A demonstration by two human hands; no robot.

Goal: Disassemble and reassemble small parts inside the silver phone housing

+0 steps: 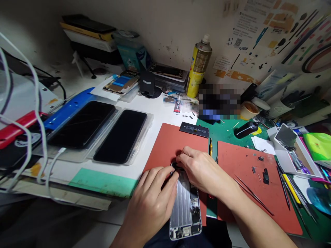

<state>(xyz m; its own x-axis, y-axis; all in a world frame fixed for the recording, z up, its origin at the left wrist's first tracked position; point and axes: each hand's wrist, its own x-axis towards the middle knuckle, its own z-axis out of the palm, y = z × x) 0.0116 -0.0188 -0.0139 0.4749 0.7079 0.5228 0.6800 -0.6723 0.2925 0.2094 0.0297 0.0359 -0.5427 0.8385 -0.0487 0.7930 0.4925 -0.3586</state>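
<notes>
An opened phone housing [182,203] with a bare silver battery bay lies tilted over the near edge of a red-brown mat [165,141]. My left hand [155,199] is closed on its upper left side, fingers curled at the edge. My right hand [199,168] is at the housing's top end, fingertips pinched together over a dark part there. Whatever sits between those fingertips is hidden. A black phone battery [194,130] lies at the mat's far edge. Beside my right hand is a gold-handled screwdriver [211,148]. Tweezers [254,196] rest right of my forearm.
A second red mat [240,155] carries small phone parts. To the left lie two dark-screened phones [121,136], [84,124] near white cables [38,103]. A yellow spray can [198,69] stands by the wall. A white box [297,151] and several tools are at right.
</notes>
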